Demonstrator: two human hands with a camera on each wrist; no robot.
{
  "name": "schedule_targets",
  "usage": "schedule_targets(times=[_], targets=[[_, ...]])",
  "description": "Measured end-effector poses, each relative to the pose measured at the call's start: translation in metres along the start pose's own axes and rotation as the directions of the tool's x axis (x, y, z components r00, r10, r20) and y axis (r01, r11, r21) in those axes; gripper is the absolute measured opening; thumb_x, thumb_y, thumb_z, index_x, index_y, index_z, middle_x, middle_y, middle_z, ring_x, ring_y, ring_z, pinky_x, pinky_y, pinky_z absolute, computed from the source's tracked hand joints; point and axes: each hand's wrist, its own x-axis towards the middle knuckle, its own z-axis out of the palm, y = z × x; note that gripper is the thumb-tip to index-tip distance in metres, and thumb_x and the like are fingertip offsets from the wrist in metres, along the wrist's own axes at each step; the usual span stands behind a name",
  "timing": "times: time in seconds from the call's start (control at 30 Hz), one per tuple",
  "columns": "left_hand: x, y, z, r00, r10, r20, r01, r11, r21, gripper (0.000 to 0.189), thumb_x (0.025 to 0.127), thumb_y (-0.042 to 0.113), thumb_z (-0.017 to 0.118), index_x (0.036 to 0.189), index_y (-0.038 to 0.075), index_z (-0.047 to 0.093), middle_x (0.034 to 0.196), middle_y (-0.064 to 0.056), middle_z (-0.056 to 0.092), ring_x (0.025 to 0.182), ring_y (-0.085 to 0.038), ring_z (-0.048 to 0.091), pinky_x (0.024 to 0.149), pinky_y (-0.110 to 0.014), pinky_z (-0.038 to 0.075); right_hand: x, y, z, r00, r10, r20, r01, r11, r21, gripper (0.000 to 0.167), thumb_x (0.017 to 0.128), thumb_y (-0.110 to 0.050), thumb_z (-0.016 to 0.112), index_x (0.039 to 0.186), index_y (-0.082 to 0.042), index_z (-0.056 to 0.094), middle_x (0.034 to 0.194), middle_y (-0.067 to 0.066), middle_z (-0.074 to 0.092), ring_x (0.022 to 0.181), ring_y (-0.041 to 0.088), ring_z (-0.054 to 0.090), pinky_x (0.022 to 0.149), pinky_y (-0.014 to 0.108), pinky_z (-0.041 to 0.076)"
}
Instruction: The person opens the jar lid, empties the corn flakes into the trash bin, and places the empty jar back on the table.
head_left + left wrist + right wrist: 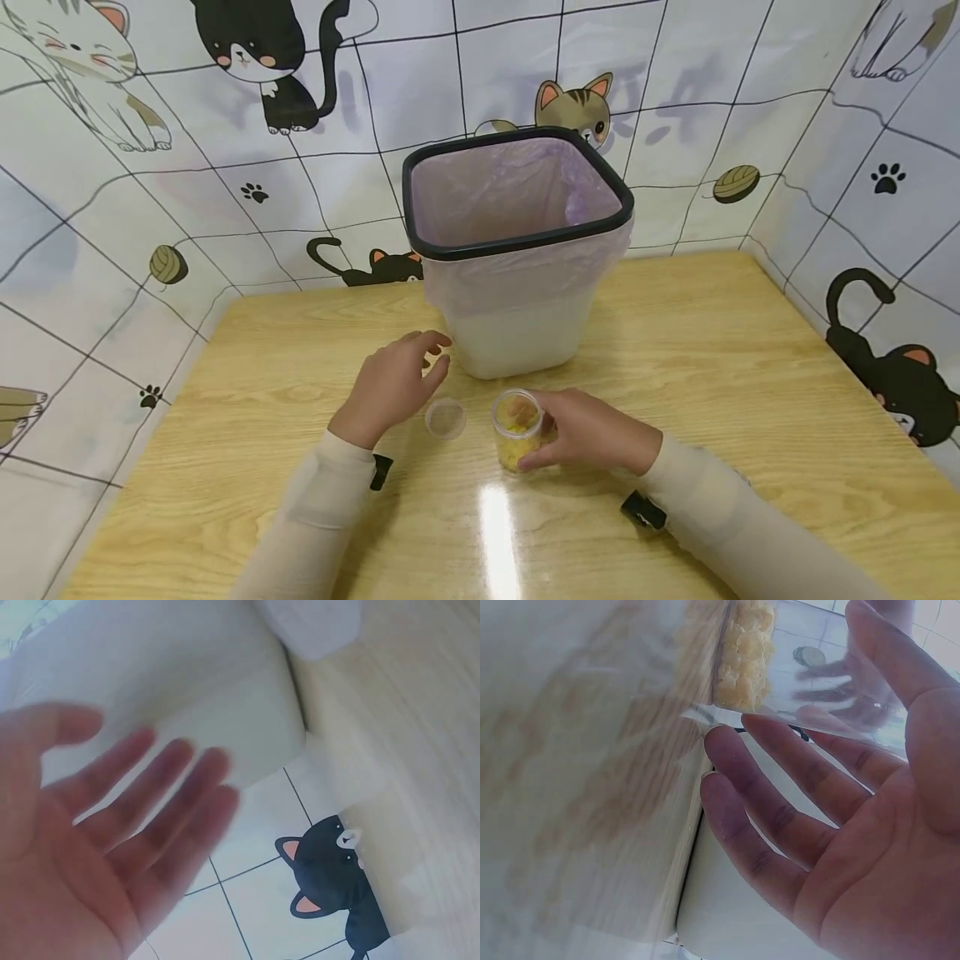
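A clear plastic jar (517,429) stands upright on the wooden table, with yellow pieces (746,656) in its lower part. My right hand (588,429) holds the jar from the right, thumb at the near side and fingers at the far side. Left of the jar, a round clear lid (446,418) lies flat on the table. Beyond that lid, my left hand (397,383) hovers with relaxed fingers and holds nothing. In the left wrist view its fingers (172,795) are spread apart, in front of the white bin.
A white bin (517,333) with a black rim (525,246) and a thin purplish liner (487,187) stands behind both hands, open at the top. The wooden table (262,400) meets walls covered in cat-patterned sheeting (315,200).
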Motion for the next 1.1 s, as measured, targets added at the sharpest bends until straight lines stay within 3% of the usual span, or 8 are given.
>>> schedule_targets(times=[0.1,0.27,0.37,0.5,0.8,0.93,1.1], targets=[[0.002,-0.002,-0.006,0.993,-0.023,-0.115,0.013,0.996,-0.083,0.028,0.099,0.024,0.053,0.121,0.016,0.068,0.113,-0.002,0.071,0.094,-0.022,0.072,0.07,-0.04,0.056,0.0,0.0,0.001,1.0,0.002,-0.001,-0.002,1.0,0.0,0.055,0.074,-0.046,0.085,0.118,-0.022,0.061,0.089,-0.01,0.066,0.075,0.003,0.058,0.072,0.023,0.048],[0.007,0.0,-0.013,0.965,-0.063,-0.256,0.018,0.984,-0.177,0.029,0.101,0.021,0.049,0.124,0.014,0.065,0.116,-0.004,0.07,0.097,-0.021,0.07,0.073,-0.04,0.055,-0.001,0.0,0.001,1.0,0.006,0.0,-0.006,1.0,0.029,0.056,0.075,-0.044,0.086,0.119,-0.02,0.061,0.093,-0.009,0.068,0.078,0.008,0.061,0.073,0.024,0.048],[0.009,0.001,-0.016,0.945,-0.107,-0.308,0.028,0.968,-0.251,0.03,0.103,0.024,0.048,0.127,0.015,0.063,0.114,-0.005,0.068,0.097,-0.022,0.068,0.078,-0.04,0.055,-0.001,-0.001,0.001,1.0,0.01,0.001,-0.01,0.999,0.037,0.057,0.075,-0.043,0.086,0.12,-0.02,0.061,0.093,-0.008,0.068,0.079,0.009,0.062,0.073,0.024,0.048],[0.012,0.002,-0.02,0.924,-0.163,-0.345,0.018,0.923,-0.385,0.032,0.104,0.027,0.048,0.13,0.014,0.06,0.11,-0.006,0.067,0.096,-0.024,0.067,0.086,-0.043,0.054,-0.001,-0.003,0.0,1.0,0.011,0.003,-0.011,1.0,0.028,0.056,0.075,-0.044,0.086,0.12,-0.021,0.061,0.092,-0.01,0.067,0.078,0.007,0.061,0.073,0.023,0.049],[0.02,0.013,-0.035,0.867,-0.192,-0.459,-0.085,0.852,-0.517,0.035,0.102,0.019,0.048,0.137,0.013,0.049,0.11,-0.008,0.063,0.093,-0.024,0.064,0.084,-0.038,0.051,0.002,-0.005,0.0,1.0,-0.001,0.005,0.001,1.0,0.02,0.055,0.075,-0.043,0.086,0.119,-0.021,0.061,0.092,-0.009,0.069,0.079,0.007,0.063,0.074,0.024,0.049],[0.027,0.019,-0.04,0.838,-0.217,-0.501,-0.144,0.798,-0.585,0.031,0.102,0.016,0.049,0.132,0.011,0.053,0.107,-0.009,0.064,0.087,-0.024,0.065,0.081,-0.037,0.052,0.002,-0.005,-0.001,1.0,0.007,0.004,-0.007,1.0,0.028,0.056,0.075,-0.043,0.086,0.12,-0.02,0.061,0.092,-0.009,0.068,0.078,0.008,0.062,0.073,0.024,0.049],[0.035,0.025,-0.05,0.829,-0.262,-0.495,-0.196,0.692,-0.694,0.031,0.102,0.017,0.045,0.13,0.008,0.054,0.096,-0.009,0.062,0.076,-0.021,0.063,0.074,-0.032,0.054,0.001,-0.004,-0.001,1.0,0.024,0.015,-0.025,0.999,0.041,0.058,0.075,-0.042,0.086,0.122,-0.02,0.061,0.092,-0.007,0.068,0.077,0.01,0.061,0.072,0.024,0.048]])
